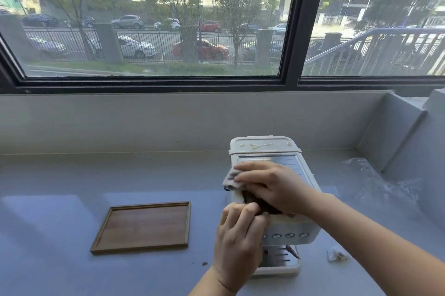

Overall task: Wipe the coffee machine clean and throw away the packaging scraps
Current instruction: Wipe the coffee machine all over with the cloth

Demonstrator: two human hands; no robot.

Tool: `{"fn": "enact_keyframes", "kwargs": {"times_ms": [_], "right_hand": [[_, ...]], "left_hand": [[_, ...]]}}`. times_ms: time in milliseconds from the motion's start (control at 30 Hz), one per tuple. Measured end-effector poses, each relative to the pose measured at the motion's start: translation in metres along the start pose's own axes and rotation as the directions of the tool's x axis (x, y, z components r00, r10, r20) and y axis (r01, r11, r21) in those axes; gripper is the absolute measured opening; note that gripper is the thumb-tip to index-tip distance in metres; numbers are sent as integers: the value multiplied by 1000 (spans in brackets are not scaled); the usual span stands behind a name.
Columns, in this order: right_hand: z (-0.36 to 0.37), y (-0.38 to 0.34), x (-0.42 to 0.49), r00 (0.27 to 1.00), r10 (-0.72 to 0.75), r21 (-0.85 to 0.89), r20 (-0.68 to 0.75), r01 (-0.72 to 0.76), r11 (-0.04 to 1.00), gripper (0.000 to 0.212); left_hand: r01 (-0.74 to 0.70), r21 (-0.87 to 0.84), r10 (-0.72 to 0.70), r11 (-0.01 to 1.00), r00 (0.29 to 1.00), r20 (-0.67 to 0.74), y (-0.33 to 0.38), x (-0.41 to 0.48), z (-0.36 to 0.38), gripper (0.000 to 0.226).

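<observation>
A white coffee machine [265, 148] stands on the grey counter [72, 199], with a metal top plate and a row of round buttons on its front. My right hand [272, 185] presses a grey-and-dark cloth [230, 179] flat onto the machine's top, fingers stretched to the left. My left hand [238, 240] grips the front left corner of the machine, fingers curled over its upper edge. A small crumpled packaging scrap [337, 255] lies on the counter just right of the machine's base. Smears show on the machine's rear lid.
A wooden tray [144, 227] lies flat on the counter to the left of the machine. Clear crumpled plastic film [375, 175] sits in the right corner by the wall. A small dark crumb [204, 263] lies near the front. A window ledge runs behind.
</observation>
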State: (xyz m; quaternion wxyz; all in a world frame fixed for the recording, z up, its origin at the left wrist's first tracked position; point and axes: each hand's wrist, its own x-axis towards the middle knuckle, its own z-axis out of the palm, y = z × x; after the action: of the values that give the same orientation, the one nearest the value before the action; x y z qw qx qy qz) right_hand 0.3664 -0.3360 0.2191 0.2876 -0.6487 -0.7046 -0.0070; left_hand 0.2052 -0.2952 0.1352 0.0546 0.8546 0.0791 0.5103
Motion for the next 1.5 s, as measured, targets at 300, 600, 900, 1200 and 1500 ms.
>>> {"fn": "enact_keyframes", "kwargs": {"times_ms": [300,600,900,1200,1500], "right_hand": [[5,-15,-29,993,54,-81,-109,-63,995,21],[-19,15,-36,952,213,-217,-221,-261,941,23],[-39,29,-62,868,383,-46,-317,-417,908,28],[-41,38,-56,794,487,57,-363,-503,862,27],[-39,76,-6,533,623,243,-573,-616,750,17]], "left_hand": [[-21,-51,21,998,1000,-5,-6,1,-1,20],[71,-124,-51,990,986,156,-9,37,-14,19],[334,96,-332,938,782,528,-22,82,8,28],[215,176,-276,961,674,685,-24,86,23,67],[165,195,-255,967,648,718,-25,86,21,84]]}}
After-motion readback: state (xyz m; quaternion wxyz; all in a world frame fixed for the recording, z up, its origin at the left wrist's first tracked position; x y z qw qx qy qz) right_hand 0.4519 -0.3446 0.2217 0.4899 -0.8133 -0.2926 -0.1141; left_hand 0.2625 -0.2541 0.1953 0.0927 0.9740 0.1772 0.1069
